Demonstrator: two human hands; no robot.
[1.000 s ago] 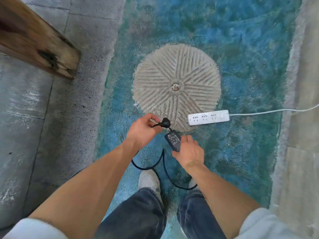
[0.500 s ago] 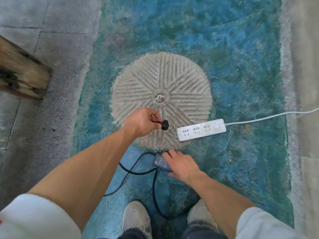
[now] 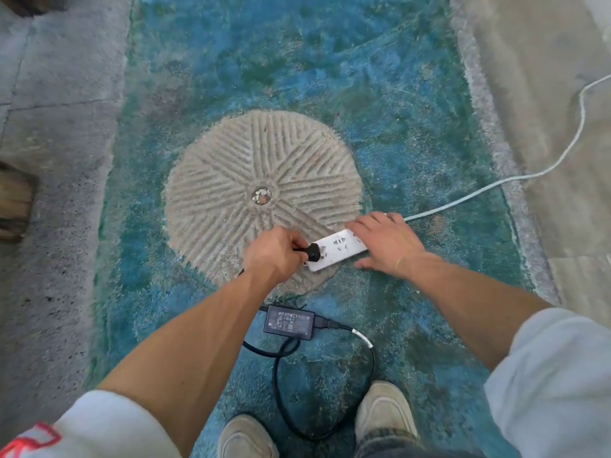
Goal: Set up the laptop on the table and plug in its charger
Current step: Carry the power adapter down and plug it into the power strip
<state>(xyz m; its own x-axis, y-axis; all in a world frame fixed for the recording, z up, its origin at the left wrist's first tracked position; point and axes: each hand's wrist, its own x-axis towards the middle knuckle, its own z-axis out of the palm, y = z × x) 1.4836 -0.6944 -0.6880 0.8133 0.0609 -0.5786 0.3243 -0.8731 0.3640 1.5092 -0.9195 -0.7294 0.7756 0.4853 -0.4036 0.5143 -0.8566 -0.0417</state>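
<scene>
A white power strip (image 3: pixel 334 249) lies on the floor at the edge of a round grooved stone. My left hand (image 3: pixel 274 252) grips the charger's black plug (image 3: pixel 312 252), which touches the strip's near end. My right hand (image 3: pixel 385 241) lies flat over the strip's far end and presses it down. The black charger brick (image 3: pixel 289 322) rests on the blue floor below my hands, with its black cable (image 3: pixel 281 391) looping toward my shoes. No laptop or table is in view.
The strip's white cord (image 3: pixel 515 178) runs off to the upper right over pale concrete. A round millstone (image 3: pixel 261 196) is set into the blue-green floor. A wooden beam end (image 3: pixel 13 200) shows at the left edge. My two shoes (image 3: pixel 383 411) stand at the bottom.
My right hand let go of the charger brick, now lying on the floor, and moved onto the power strip. My left hand carried the plug right to the strip's end.
</scene>
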